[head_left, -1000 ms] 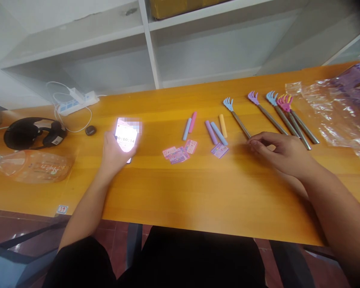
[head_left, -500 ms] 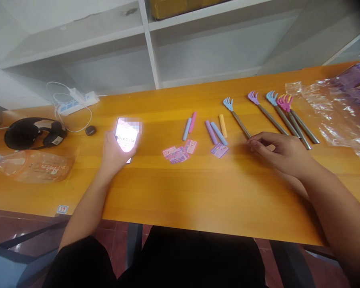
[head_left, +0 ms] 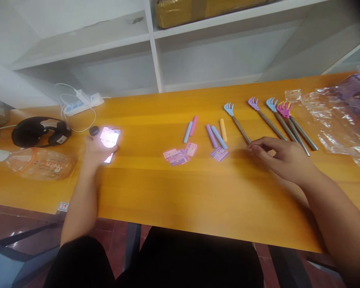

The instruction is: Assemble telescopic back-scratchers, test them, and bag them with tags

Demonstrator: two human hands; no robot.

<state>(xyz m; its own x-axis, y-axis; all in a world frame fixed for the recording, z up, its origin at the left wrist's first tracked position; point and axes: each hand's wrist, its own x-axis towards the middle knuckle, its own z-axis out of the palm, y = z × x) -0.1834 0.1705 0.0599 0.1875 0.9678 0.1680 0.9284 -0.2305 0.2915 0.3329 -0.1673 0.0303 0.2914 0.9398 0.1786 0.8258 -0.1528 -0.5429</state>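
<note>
On the left of the orange table [head_left: 174, 192], my left hand [head_left: 95, 150] is closed on a phone [head_left: 110, 138] with a bright lit screen. My right hand [head_left: 277, 157] pinches the handle end of a metal back scratcher [head_left: 241, 129] with a light blue claw. Right of it lie several more scratchers, among them one with a purple claw [head_left: 253, 104] and one with a pink claw [head_left: 284, 109]. Between my hands are small coloured sticks, blue [head_left: 187, 132], pink [head_left: 193, 125], purple [head_left: 211, 136] and yellow [head_left: 223, 130], and printed cards [head_left: 178, 157].
At the left are a black headband-like item [head_left: 27, 132], an orange-labelled bottle [head_left: 45, 164], a power strip [head_left: 84, 105] with white cables and a small black object [head_left: 94, 130]. Clear plastic bags [head_left: 327, 120] cover the far right. White shelves [head_left: 210, 60] stand behind the table.
My left hand has moved left with the phone, towards the small black object. My right hand still pinches the blue-clawed scratcher. The view has shifted slightly.
</note>
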